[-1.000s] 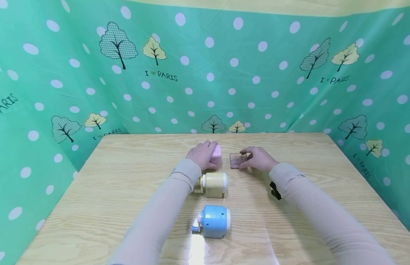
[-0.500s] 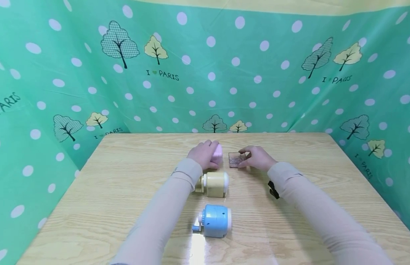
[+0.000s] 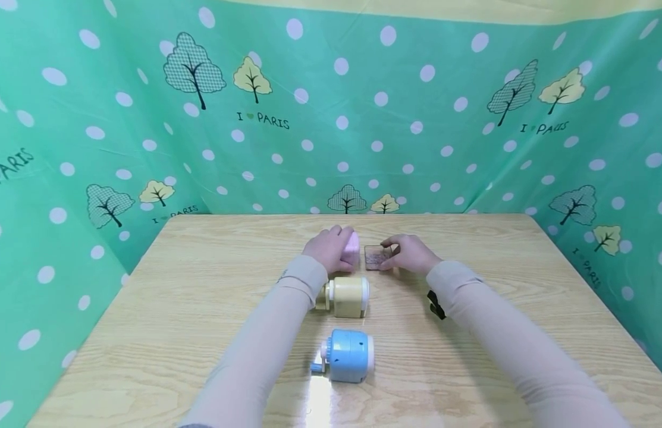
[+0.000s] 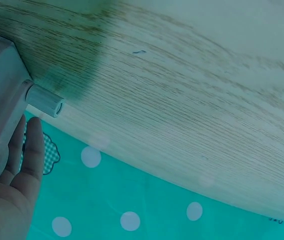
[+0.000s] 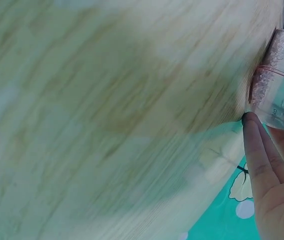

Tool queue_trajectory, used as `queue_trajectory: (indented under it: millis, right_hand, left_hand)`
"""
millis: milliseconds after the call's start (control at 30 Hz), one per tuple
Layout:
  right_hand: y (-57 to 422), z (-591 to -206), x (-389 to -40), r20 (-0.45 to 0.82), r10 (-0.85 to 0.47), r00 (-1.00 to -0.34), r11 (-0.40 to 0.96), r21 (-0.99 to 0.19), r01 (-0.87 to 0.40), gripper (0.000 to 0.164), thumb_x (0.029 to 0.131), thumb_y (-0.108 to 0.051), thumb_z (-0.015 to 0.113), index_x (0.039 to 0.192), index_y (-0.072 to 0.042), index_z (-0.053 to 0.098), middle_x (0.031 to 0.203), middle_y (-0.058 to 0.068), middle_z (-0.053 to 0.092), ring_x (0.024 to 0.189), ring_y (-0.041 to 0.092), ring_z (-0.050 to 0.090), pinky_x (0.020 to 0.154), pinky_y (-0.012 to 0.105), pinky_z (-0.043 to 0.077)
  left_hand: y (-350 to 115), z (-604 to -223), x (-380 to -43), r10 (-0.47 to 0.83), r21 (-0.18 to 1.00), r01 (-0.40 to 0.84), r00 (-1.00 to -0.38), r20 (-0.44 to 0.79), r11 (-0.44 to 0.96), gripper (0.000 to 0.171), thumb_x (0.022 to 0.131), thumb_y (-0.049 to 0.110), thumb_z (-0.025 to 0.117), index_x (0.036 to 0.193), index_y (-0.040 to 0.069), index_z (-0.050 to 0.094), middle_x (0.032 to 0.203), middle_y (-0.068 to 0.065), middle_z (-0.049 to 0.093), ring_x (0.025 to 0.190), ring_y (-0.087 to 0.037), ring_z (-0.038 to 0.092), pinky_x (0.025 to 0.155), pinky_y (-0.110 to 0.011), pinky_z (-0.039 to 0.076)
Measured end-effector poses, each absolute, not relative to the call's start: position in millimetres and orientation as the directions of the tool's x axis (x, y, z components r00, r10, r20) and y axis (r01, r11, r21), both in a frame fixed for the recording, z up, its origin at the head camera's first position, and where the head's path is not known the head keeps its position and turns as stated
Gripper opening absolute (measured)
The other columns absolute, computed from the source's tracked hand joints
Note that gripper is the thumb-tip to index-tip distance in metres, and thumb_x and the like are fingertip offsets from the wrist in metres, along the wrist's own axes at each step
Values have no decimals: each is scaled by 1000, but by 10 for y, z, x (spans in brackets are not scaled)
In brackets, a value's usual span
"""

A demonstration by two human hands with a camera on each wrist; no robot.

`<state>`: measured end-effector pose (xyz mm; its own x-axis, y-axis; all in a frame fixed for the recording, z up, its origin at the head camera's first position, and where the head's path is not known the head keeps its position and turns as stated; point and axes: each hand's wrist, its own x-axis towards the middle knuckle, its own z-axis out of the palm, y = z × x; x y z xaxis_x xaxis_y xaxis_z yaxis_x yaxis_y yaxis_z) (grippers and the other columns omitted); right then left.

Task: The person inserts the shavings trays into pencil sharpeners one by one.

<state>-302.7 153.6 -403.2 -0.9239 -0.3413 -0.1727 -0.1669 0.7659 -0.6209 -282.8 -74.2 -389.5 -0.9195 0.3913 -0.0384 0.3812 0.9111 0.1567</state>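
Near the far edge of the table, my left hand (image 3: 326,248) grips a pink crank pencil sharpener (image 3: 352,248). In the left wrist view the sharpener's crank knob (image 4: 44,100) points outward, with fingers behind it. My right hand (image 3: 413,254) pinches a clear shavings drawer (image 3: 375,257) between thumb and fingers, just right of the pink sharpener. A narrow gap separates the two. The right wrist view shows the clear drawer (image 5: 277,85) holding pale shavings or bits, cut off by the frame edge.
Closer in, a yellow crank sharpener (image 3: 348,297) lies by my left sleeve. A blue crank sharpener (image 3: 349,355) lies nearer still. Both have their cranks to the left. A black object (image 3: 435,304) shows at the right wrist. A green dotted curtain (image 3: 341,107) hangs behind the table.
My right hand has slid the clear drawer a little to the left, nearer the pink sharpener. My left hand stays in place on the sharpener.
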Motion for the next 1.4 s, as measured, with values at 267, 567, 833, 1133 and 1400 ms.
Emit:
queue_trajectory:
  millis: [267,567,833,1133,1400]
  right_hand:
    - [1455,-4021,-3018,-169,-350,-921,759,-628,-174,68,77,-24,84,136,-3,57,123,17,65,105,28,64,97,45,51]
    - [1378,-4025,-3024,-164,-363,-917,755,-629,-187,69,77,-26,84,136,-2,56,126,19,64,108,30,64,99,46,50]
    - [1316,-4038,-3032,-154,-373,-915,751,-629,-200,70,77,-27,84,136,-2,56,128,20,64,108,30,65,98,46,51]
    - [1251,-4065,-3039,-135,-396,-908,723,-656,-218,70,78,-27,84,136,-1,56,131,20,63,107,30,66,100,46,51]
    - [1189,-4084,-3056,-126,-414,-902,711,-664,-234,67,78,-26,84,135,-2,58,138,19,58,111,31,65,103,47,50]
  left_hand:
    - [-743,-3880,-2829,390,160,378,-920,-48,912,95,74,48,83,150,18,33,131,-9,55,109,-27,59,91,-40,56]
    - [-752,-3912,-2853,394,165,385,-919,-28,908,93,73,48,84,147,18,35,128,-9,56,107,-27,60,89,-41,56]
    - [-759,-3910,-2848,401,155,393,-916,-23,906,99,73,49,83,151,17,32,133,-10,55,109,-28,60,92,-41,55]
    - [-757,-3923,-2853,400,153,393,-916,-18,907,98,73,48,84,150,16,32,132,-10,56,109,-28,60,91,-41,56]
    - [-760,-3903,-2838,400,153,392,-916,-22,907,96,74,48,83,149,17,34,130,-9,56,108,-27,60,90,-40,56]
